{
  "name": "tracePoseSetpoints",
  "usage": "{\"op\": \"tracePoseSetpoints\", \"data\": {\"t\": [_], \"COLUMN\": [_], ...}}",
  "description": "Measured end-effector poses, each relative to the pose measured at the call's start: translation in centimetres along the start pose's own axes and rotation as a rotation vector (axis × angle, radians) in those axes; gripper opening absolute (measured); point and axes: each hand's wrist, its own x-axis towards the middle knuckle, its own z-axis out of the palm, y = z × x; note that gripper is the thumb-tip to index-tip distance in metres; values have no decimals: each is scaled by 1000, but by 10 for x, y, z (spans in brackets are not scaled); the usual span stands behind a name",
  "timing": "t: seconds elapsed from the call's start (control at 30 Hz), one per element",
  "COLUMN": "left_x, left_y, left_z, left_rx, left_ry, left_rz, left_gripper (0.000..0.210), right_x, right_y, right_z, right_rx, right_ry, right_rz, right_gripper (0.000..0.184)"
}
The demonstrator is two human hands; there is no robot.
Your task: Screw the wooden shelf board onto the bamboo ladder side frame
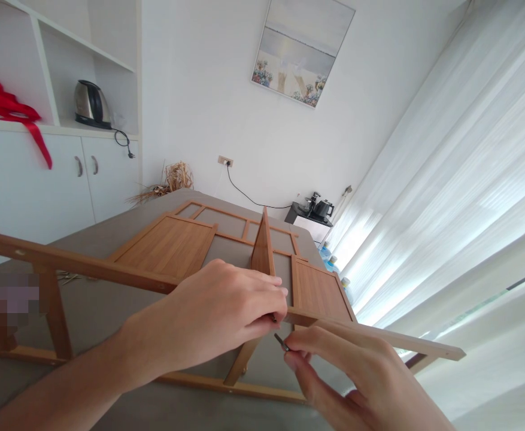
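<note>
My left hand reaches across a wooden frame, its fingers curled around the rail beside an upright wooden panel. A small dark spot shows under its fingertips; I cannot make out what it is. My right hand pinches a short, thin metal piece between thumb and forefinger. The piece points up and left toward the left fingertips, with a small gap between. Whether it is a screw, a pin or a key end cannot be told. The frame's lower rail runs below both hands.
Slatted wooden panels lie behind the frame on a grey-covered table. Dried stalks rest at its far edge. At the left edge is a pixelated patch. White curtains hang at right; a black kettle stands on a side stand.
</note>
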Motion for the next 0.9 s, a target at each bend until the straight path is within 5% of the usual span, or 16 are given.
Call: {"op": "tracePoseSetpoints", "data": {"t": [0.9], "left_x": [-2], "left_y": [-1], "left_z": [1], "left_rx": [-38], "left_ry": [-52], "left_rz": [-35], "left_gripper": [11], "right_x": [6], "right_y": [1], "right_z": [5], "right_rx": [17], "right_ry": [10], "right_rz": [36], "right_gripper": [22]}}
